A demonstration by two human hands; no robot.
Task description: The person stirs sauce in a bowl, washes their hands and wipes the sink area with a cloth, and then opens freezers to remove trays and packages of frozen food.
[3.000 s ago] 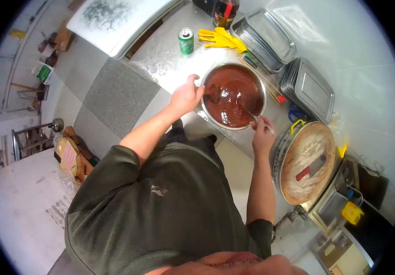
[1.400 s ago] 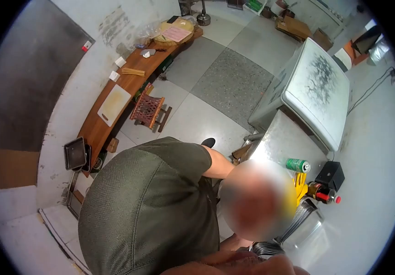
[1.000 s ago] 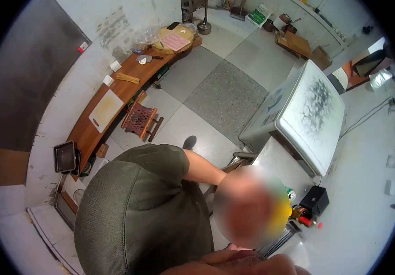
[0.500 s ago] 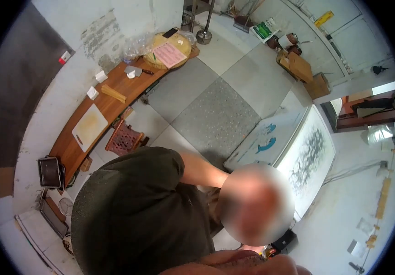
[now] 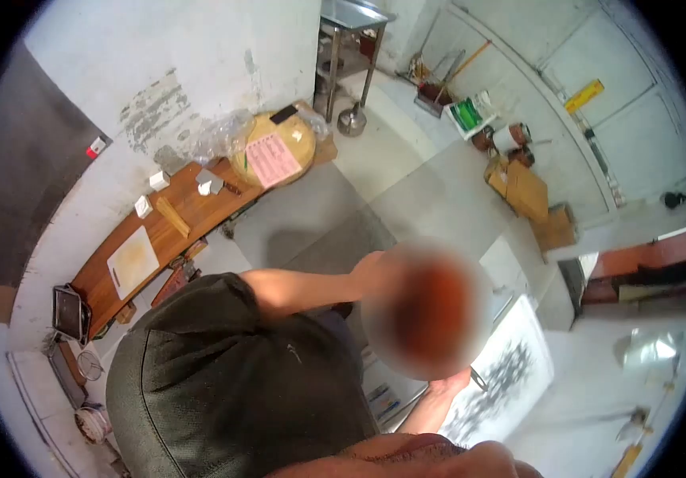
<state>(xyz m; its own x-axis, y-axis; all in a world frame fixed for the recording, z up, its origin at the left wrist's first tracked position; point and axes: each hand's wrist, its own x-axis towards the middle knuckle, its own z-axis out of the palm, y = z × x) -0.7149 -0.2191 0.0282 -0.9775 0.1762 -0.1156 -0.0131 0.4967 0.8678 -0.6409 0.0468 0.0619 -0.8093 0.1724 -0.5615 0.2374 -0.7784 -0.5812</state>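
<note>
My left hand (image 5: pixel 373 272) reaches in from the dark sleeve, its forearm stretched out to the right. A round blur covers its fingers, so their shape is hidden. My right hand (image 5: pixel 448 384) shows at the lower edge of the same blur, bent upward and partly covered. Between the two hands, inside the blur, is a reddish-brown thing (image 5: pixel 431 307) that I cannot make out. A short dark metal piece (image 5: pixel 479 380), perhaps the end of a handle, juts out beside my right hand. Below lies a white top with a dark leafy pattern (image 5: pixel 490 398).
Along the left wall runs a wooden counter (image 5: pixel 192 227) with a cutting board (image 5: pixel 133 261), a round wooden block (image 5: pixel 301 151) and a pink sheet (image 5: pixel 273 162). A metal table (image 5: pixel 352 16) stands at the back. Cardboard boxes (image 5: pixel 525 191) sit by the right wall.
The whole view has shifted. My left forearm now stretches out further. My right hand and forearm have come into sight, with the metal piece beside them. The patterned white top appears lower.
</note>
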